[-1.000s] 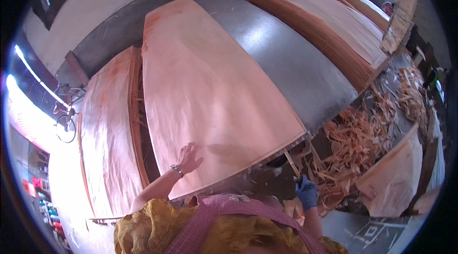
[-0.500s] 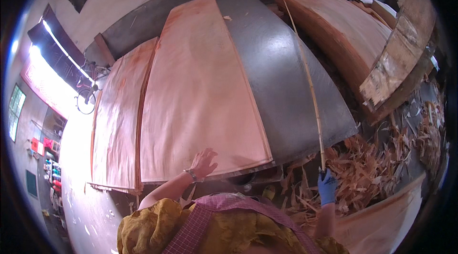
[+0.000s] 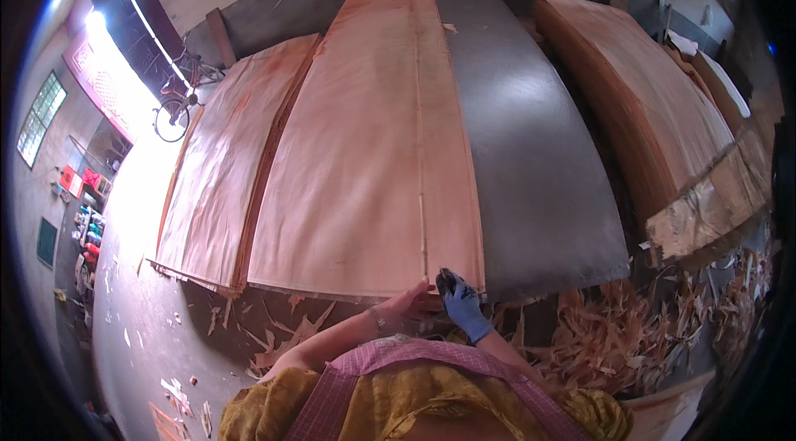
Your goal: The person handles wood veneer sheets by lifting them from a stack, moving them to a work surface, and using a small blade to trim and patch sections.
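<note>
A long thin bamboo stick (image 3: 422, 217) lies lengthwise on a wide pinkish wood veneer sheet (image 3: 356, 159), close to its right side. At the sheet's near edge, the bare fingers of my left hand (image 3: 406, 303) are closed around the stick's near end; a bracelet circles that wrist. Just right of it is my right hand (image 3: 464, 305), in a blue glove with dark fingers. Its fingers are curled together near the sheet's front right corner, and whatever they hold is hidden. The sheet rests on a smooth dark grey tabletop (image 3: 547, 167).
Another veneer stack (image 3: 236, 159) stands on the left, and a thick one (image 3: 630, 93) at the right rear. A rough board (image 3: 709, 205) slants in front of that. Torn veneer scraps (image 3: 613, 333) heap up at the lower right. A bicycle (image 3: 174, 109) stands by the bright doorway.
The stick has moved left from the grey tabletop onto the veneer sheet. My right hand came leftward, and my left hand moved right, from flat on the sheet to the stick's near end.
</note>
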The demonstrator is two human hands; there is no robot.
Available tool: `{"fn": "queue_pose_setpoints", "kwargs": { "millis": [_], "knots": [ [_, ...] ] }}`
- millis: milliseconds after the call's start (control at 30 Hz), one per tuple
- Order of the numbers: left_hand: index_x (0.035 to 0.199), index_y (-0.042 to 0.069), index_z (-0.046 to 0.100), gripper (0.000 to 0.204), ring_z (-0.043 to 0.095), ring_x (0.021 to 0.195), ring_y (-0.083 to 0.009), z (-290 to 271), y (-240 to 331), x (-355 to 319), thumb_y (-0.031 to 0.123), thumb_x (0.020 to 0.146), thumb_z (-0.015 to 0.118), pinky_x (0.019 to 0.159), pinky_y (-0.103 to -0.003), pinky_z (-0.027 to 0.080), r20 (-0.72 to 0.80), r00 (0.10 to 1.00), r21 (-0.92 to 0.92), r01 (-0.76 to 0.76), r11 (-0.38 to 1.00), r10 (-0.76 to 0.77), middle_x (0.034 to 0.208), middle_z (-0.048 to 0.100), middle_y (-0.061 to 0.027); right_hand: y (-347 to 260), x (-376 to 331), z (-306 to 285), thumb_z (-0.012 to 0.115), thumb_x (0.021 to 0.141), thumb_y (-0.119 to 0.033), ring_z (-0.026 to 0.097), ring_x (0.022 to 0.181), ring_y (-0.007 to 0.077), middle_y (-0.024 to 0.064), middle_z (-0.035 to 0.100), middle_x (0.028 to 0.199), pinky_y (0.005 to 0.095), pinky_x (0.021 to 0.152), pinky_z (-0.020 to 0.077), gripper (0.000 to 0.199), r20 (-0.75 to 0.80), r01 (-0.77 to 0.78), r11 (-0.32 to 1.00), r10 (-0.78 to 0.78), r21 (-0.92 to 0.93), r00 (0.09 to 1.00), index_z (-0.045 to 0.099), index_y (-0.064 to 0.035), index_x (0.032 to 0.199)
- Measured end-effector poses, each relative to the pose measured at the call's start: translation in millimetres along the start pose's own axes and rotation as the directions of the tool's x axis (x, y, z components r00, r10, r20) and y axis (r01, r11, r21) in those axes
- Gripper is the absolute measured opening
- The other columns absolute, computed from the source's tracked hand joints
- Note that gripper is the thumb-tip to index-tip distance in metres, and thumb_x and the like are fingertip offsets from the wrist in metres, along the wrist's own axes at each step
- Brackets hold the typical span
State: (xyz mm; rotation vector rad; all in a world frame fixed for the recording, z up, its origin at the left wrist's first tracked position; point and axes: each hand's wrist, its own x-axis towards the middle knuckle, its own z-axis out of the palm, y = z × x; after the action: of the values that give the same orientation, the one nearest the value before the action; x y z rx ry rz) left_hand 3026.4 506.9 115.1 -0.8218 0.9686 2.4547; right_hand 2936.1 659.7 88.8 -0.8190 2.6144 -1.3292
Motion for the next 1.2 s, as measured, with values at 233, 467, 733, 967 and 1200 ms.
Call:
{"fn": "queue_pose_setpoints", "kwargs": {
  "millis": [233,467,733,967,1200],
  "knots": [
    [0.090,0.008,0.055,0.041,0.043,0.043,-0.0115,-105,23,-57,0.048,0.095,0.057,0.037,-0.028,0.035,-0.383,0.903,0.175,-0.137,0.975,0.195,0.058,0.048,0.0004,-10,46,62,0.059,0.090,-0.039,0.055,0.101,0.0423,0.0271,0.054,0.105,0.0497,0.086,0.0456,0.066,-0.161,-0.040,0.732,-0.096,-0.680,0.982,0.043,0.0111,0.130],
    [0.085,0.008,0.053,0.036,0.040,0.039,-0.0092,-200,57,-129,0.042,0.093,0.061,0.035,-0.026,0.031,-0.422,0.859,0.262,-0.192,0.946,0.291,0.056,0.044,0.0023,-17,61,95,0.057,0.091,-0.027,0.063,0.091,0.0423,0.0238,0.061,0.103,0.0508,0.073,0.0505,0.034,-0.275,-0.296,0.803,0.171,-0.518,0.946,0.055,-0.0025,0.115],
    [0.096,0.001,0.057,0.042,0.054,0.054,-0.0134,-276,88,-152,0.043,0.094,0.059,0.049,-0.029,0.046,-0.307,0.923,0.287,-0.143,0.947,0.233,0.065,0.055,-0.0034,-25,53,66,0.054,0.093,-0.036,0.061,0.093,0.0447,0.0279,0.058,0.109,0.0524,0.080,0.0494,0.043,-0.326,-0.273,0.449,-0.043,-0.851,0.945,0.055,0.0035,0.110],
    [0.088,0.004,0.060,0.060,0.062,0.072,-0.0264,-337,50,-218,0.063,0.086,0.058,0.071,-0.036,0.051,-0.242,0.950,-0.129,0.171,0.977,-0.198,0.073,0.060,-0.0122,37,21,42,0.058,0.088,-0.038,0.064,0.095,0.0438,0.0292,0.066,0.099,0.0508,0.081,0.0509,0.040,-0.308,-0.518,0.552,0.431,-0.653,0.848,0.058,-0.0004,0.102],
    [0.136,0.007,0.045,0.104,0.046,0.125,-0.0390,-497,33,-251,0.087,0.070,0.051,0.099,-0.059,0.039,-0.525,0.850,-0.621,-0.404,0.671,0.026,0.143,0.041,-0.0203,10,30,50,0.072,0.085,-0.028,0.063,0.105,0.0301,0.0184,0.066,0.117,0.0381,0.088,0.0479,0.049,-0.104,-0.587,0.796,0.577,-0.150,0.810,0.059,0.0046,0.119]
  ]
}}
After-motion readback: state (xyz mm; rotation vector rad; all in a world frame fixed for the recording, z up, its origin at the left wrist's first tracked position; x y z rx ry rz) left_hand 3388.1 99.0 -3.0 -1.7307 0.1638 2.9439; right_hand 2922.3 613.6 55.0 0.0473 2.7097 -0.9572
